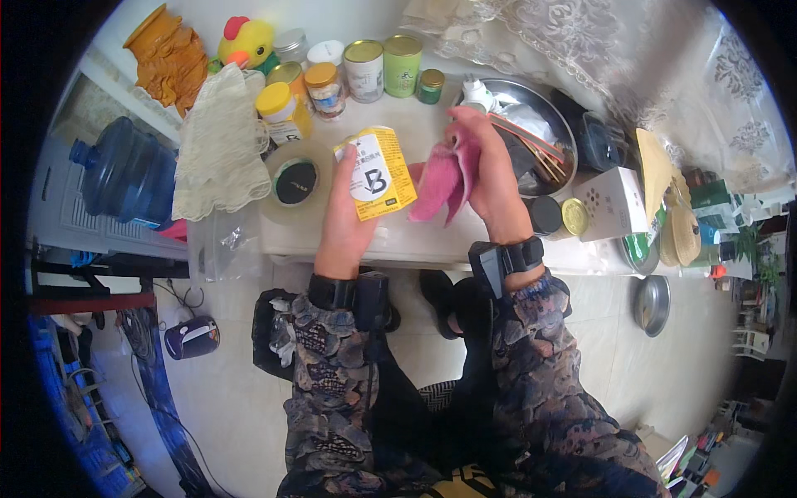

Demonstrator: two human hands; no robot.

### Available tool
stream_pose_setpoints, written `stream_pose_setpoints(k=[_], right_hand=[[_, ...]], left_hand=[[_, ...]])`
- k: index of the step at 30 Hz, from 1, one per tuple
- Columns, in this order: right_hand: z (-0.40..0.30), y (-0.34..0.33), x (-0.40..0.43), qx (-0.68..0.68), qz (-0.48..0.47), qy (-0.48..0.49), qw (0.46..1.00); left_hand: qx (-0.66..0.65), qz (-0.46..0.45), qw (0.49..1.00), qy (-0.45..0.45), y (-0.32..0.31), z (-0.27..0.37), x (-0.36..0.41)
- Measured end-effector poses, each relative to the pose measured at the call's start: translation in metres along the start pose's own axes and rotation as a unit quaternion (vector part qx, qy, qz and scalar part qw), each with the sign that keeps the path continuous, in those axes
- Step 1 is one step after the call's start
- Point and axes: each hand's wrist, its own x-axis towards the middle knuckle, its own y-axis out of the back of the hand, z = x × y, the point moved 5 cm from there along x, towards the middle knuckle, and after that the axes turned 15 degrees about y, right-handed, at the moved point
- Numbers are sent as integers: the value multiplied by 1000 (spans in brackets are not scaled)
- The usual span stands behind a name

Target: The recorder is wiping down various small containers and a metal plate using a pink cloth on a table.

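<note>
My left hand (346, 218) grips a small yellow and white cardboard box (377, 174) that bears printing, held tilted above the table. To its right, my right hand (495, 174) clasps a folded pink cloth (449, 171), whose loose ends hang down toward the box. Some of the right fingers are hidden behind the cloth. Left of the box lies a large roll of clear tape (269, 202) with a dark centre. Behind the roll stands a yellow-lidded bottle (283, 112) with a similar yellow label.
Jars and tins (363, 71) line the table's back, beside a plush chick (248, 42). A metal basin (563, 106) holding chopsticks and a plug adapter sits right of a white box's left (610, 205). A blue water jug (124, 174) and draped lace cloth (221, 143) are at left.
</note>
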Motion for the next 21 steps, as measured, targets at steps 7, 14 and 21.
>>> stream_pose_setpoints(k=[7,14,21], right_hand=[[-77,-18,-32,-346,-163,81,920],[-121,2,-41,-305,-114,98,940],[-129,17,-39,-342,-113,138,923]], left_hand=[[312,-7,949,-39,-29,-17,0],[429,-97,898,-6,-48,-59,2],[433,-152,888,17,-61,-89,7]])
